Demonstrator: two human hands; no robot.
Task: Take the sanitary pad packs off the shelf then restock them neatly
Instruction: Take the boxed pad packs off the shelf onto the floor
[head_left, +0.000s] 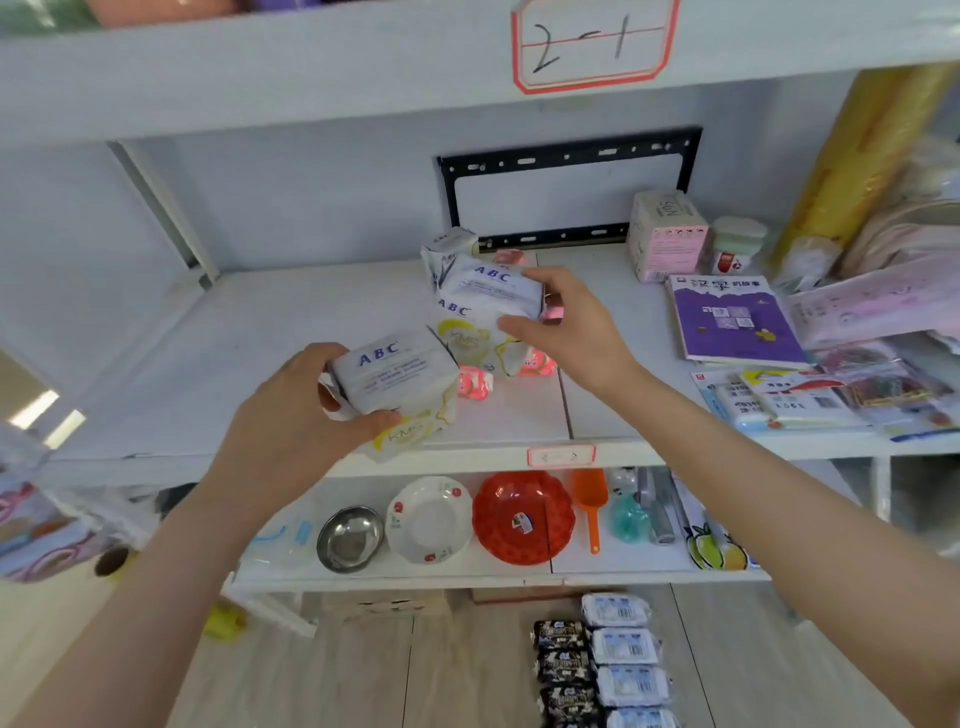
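**Two ABC packs in hand at the middle shelf**

Nearest me, my left hand (291, 415) has its grip closed round a white ABC sanitary pad pack (395, 384), held over the front edge of the white shelf (208, 364). Further in, my right hand (566, 327) clasps a second ABC pack (488, 286) from its right end, atop another pack (467, 338) standing on the shelf. Small pink packets (475, 382) lie beside it. Behind, one more pack (449, 244), blurred, seems to lean near the black bracket (566, 156).
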